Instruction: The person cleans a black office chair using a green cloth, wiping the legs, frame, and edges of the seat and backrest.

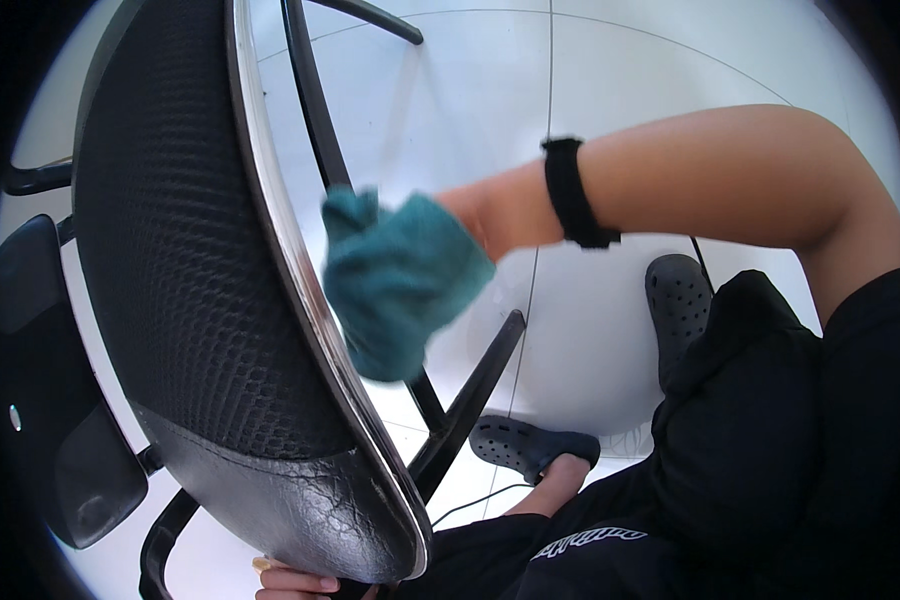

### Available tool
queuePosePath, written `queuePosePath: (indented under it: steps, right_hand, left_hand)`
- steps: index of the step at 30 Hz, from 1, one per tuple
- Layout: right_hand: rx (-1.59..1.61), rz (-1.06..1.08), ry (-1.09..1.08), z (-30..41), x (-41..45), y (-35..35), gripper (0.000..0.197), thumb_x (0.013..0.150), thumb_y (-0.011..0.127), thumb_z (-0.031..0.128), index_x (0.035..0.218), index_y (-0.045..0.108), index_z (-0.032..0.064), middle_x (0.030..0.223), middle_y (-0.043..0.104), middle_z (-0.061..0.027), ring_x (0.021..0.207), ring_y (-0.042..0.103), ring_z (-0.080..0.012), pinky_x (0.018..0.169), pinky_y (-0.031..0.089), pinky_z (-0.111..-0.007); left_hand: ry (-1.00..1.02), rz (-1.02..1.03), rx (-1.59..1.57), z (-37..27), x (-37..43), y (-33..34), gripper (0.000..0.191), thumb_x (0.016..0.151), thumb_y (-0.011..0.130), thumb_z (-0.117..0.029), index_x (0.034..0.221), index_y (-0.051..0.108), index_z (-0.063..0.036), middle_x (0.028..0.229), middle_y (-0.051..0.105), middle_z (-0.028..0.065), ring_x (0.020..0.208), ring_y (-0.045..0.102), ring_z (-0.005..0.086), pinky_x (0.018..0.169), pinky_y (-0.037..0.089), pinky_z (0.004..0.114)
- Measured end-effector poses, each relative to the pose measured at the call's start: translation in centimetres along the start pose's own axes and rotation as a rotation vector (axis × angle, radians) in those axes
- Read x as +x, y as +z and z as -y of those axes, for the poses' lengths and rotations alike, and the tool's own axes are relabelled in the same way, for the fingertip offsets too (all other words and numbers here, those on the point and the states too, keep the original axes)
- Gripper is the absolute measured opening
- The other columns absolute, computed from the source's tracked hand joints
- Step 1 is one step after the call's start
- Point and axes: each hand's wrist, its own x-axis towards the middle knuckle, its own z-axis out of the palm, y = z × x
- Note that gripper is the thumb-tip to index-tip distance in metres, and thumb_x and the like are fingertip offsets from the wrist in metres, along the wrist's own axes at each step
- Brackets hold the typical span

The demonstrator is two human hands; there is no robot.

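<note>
My right hand [465, 214] is wrapped in a teal cloth [409, 281], which hides most of the fingers. The cloth is bunched beside the chrome edge trim [274, 202] of a black chair; whether it touches the trim cannot be told. A mesh-covered cushion [195, 262] with a creased leather-like end [292, 495] fills the left of the view. My left hand [292, 583] shows only partly at the bottom edge. Its fingers curl at the chair's lower corner, and the rest is cut off or hidden.
Black tubular legs [465, 397] of the chair stick out to the right. Another black chair part [67, 382] lies beyond the cushion. My dark clogs [675, 307] stand on the pale tiled floor [592, 337]. A thin black cable [480, 499] runs near one clog.
</note>
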Motion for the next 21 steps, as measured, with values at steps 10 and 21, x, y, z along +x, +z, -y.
queuePosePath:
  steps: [10, 21]
  right_hand:
    - [-0.409, 0.080, 0.632, -10.4, -2.8, -1.5, 0.007, 0.082, 0.062, 0.004, 0.079, 0.063, 0.0095, 0.082, 0.063, -0.0093, 0.078, 0.064, -0.0247, 0.073, 0.054, -0.031]
    - [0.576, 0.343, 0.389, 10.1, 3.4, -0.9, 0.016, 0.083, 0.057, 0.015, 0.097, 0.060, 0.0089, 0.092, 0.059, -0.0064, 0.087, 0.059, -0.0201, 0.076, 0.050, -0.032]
  left_hand:
    - [0.001, -0.085, 0.048, 0.0, 0.0, 1.0, 0.029, 0.091, 0.049, -0.037, 0.095, 0.039, -0.0100, 0.060, 0.031, -0.0016, 0.048, 0.033, 0.0114, 0.044, 0.030, 0.023]
    - [0.000, -0.180, 0.160, -0.3, -0.1, 1.5, 0.033, 0.089, 0.052, -0.040, 0.091, 0.037, -0.0102, 0.058, 0.027, -0.0020, 0.047, 0.031, 0.0111, 0.042, 0.028, 0.021]
